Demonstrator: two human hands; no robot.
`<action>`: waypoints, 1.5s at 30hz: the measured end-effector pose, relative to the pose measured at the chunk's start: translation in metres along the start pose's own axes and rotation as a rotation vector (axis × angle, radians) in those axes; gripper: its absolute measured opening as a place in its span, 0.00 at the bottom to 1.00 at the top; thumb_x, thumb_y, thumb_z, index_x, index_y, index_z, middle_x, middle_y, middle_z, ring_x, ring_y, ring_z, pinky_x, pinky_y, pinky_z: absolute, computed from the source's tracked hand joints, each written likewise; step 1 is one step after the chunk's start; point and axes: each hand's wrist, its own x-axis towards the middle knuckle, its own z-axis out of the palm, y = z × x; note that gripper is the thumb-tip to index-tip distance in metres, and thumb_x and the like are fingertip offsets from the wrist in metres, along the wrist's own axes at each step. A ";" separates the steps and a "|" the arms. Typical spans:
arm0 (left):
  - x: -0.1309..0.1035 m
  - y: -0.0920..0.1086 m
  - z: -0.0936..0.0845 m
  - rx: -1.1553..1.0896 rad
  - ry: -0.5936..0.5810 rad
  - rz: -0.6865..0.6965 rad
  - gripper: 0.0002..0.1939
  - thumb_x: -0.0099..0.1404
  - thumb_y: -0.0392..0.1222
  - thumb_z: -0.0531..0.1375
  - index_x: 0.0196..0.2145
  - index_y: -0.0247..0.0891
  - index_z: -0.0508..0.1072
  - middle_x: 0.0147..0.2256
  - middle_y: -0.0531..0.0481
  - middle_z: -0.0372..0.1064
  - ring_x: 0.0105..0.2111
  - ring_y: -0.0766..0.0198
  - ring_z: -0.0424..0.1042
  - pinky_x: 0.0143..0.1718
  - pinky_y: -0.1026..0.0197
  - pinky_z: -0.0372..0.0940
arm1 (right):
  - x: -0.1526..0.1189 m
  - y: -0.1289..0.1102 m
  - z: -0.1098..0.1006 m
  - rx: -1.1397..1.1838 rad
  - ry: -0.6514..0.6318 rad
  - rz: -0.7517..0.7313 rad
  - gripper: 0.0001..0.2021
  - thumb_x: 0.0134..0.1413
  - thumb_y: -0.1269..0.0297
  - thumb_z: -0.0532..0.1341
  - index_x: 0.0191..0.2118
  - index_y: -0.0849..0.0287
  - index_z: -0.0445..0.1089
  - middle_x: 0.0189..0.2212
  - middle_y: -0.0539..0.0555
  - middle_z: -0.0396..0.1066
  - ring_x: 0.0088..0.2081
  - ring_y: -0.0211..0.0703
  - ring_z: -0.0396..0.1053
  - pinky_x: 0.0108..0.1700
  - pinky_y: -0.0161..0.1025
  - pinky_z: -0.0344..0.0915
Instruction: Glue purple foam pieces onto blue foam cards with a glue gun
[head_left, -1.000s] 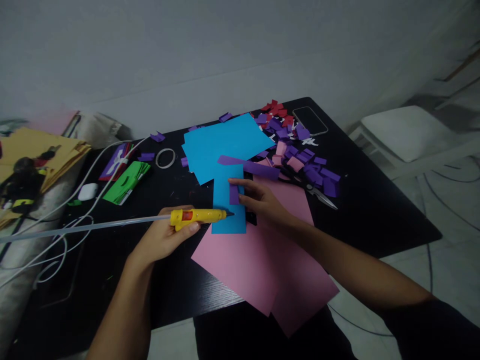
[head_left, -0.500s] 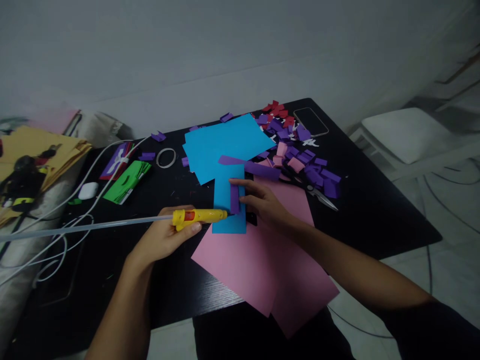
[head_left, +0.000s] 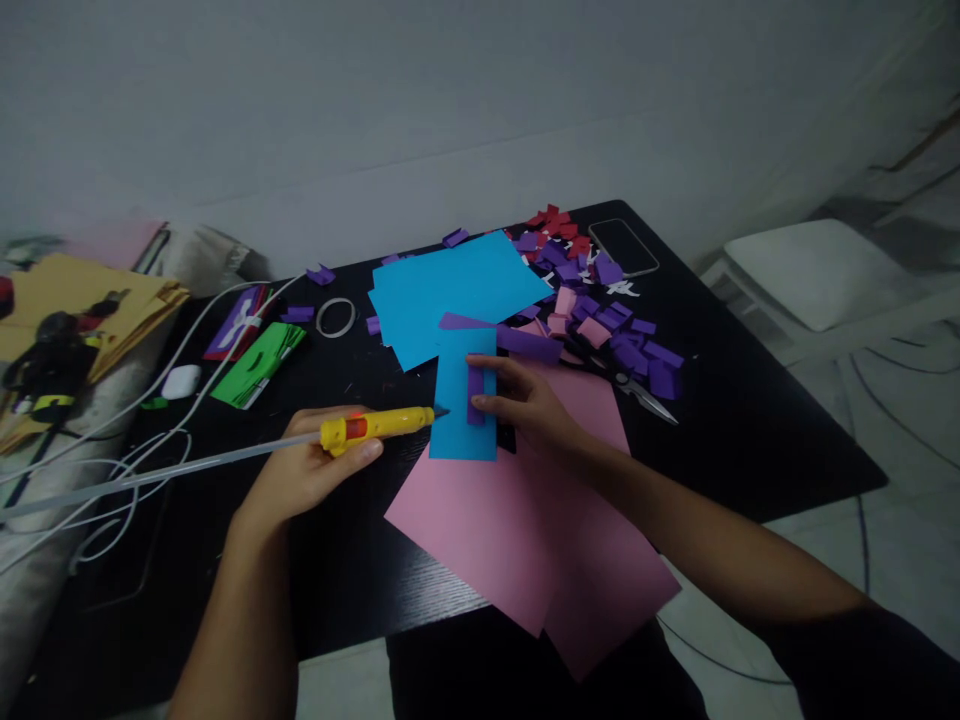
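Note:
My left hand (head_left: 304,465) is wrapped round a yellow glue gun (head_left: 379,425) with a long clear glue stick out of its back. The gun's dark nozzle points at the left edge of a blue paper strip (head_left: 452,400), just by it. A narrow purple paper strip (head_left: 475,390) lies upright along the right part of the blue one. Over it reaches my right hand (head_left: 529,405), its fingertips holding the purple strip against the blue paper. Pink paper sheets (head_left: 480,520) lie underneath, and another purple strip (head_left: 529,344) sits beyond my right hand.
Blue sheets (head_left: 457,290) lie toward the wall. Scissors (head_left: 645,395) rest beside a heap of purple, pink and red paper pieces (head_left: 630,350). A phone (head_left: 624,246), a tape ring (head_left: 335,317), green paper bundle (head_left: 259,365) and white cables (head_left: 161,460) are also on the black table.
My left hand has drawn the glue gun left and slightly up, so its nozzle is off the purple strip. The blue and purple strips have shifted slightly right with my right hand.

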 end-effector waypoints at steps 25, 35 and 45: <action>0.012 -0.031 0.008 0.718 0.018 -0.349 0.24 0.62 0.41 0.59 0.55 0.37 0.75 0.45 0.33 0.73 0.48 0.35 0.74 0.49 0.39 0.66 | -0.010 0.004 0.006 -0.082 -0.221 0.042 0.38 0.44 0.64 0.79 0.56 0.44 0.57 0.51 0.52 0.70 0.45 0.47 0.74 0.39 0.41 0.75; 0.009 0.011 0.046 -0.453 0.259 -0.136 0.19 0.70 0.54 0.61 0.51 0.41 0.74 0.38 0.49 0.72 0.38 0.58 0.72 0.40 0.57 0.67 | -0.015 0.004 0.015 -0.070 -0.399 0.110 0.30 0.45 0.70 0.74 0.46 0.49 0.54 0.43 0.47 0.73 0.33 0.35 0.68 0.34 0.33 0.63; 0.011 0.014 0.058 -0.533 0.127 -0.283 0.21 0.58 0.54 0.74 0.44 0.41 0.78 0.33 0.51 0.75 0.30 0.60 0.73 0.32 0.59 0.66 | -0.012 0.000 0.008 -0.142 -0.342 0.156 0.29 0.46 0.67 0.75 0.50 0.50 0.62 0.48 0.52 0.77 0.41 0.44 0.75 0.38 0.38 0.69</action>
